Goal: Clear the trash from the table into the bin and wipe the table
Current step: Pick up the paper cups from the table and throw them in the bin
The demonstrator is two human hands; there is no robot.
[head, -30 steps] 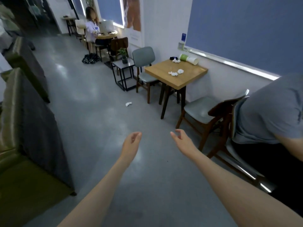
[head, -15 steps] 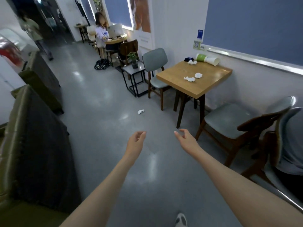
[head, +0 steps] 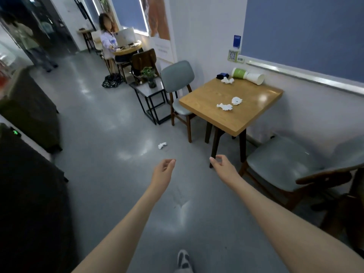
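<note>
Hands reach forward with nothing in them, the left hand and right hand both loosely curled, probably because the table is well out of reach. On it lie three crumpled tissues, one tipped-over cup and a small dark thing, perhaps a cloth. One more tissue lies on the floor; no bin shows.

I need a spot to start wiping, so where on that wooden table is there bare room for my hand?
The near corner and right side of the table look bare, between the two crumpled tissues and the wall edge. The far corner is crowded: the tipped cup, another tissue and a dark object.
</note>
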